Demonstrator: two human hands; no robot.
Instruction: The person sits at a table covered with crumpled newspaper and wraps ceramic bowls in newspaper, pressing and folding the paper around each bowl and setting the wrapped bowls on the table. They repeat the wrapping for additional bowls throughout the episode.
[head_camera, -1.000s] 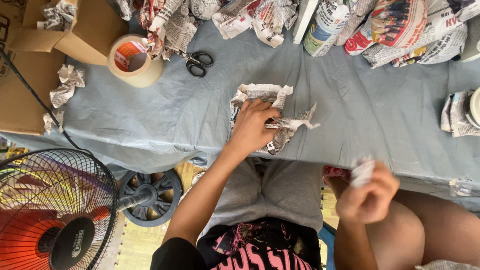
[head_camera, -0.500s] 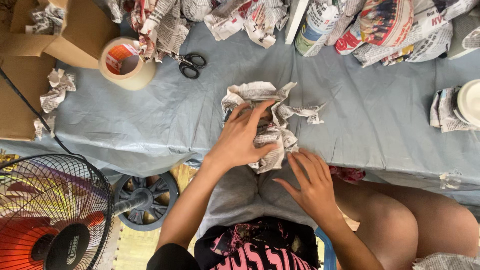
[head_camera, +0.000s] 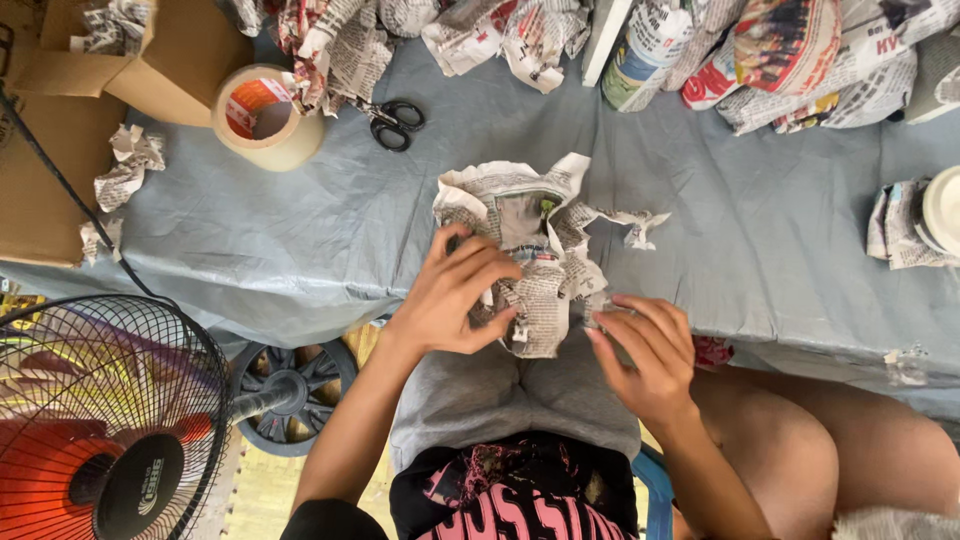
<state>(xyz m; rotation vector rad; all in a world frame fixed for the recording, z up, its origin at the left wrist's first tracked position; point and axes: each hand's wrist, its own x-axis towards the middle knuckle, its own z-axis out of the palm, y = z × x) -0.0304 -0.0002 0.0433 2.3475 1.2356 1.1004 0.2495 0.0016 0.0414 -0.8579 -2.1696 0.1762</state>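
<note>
Soft even daylight, sharp focus

Object inside crumpled newspaper bundle (head_camera: 530, 250) hidden

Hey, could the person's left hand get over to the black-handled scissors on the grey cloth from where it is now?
Probably yes. The left hand rests on the crumpled newspaper bundle, and the black-handled scissors lie beyond it on bare grey cloth, with nothing between them. It would have to let go of the paper first.
</note>
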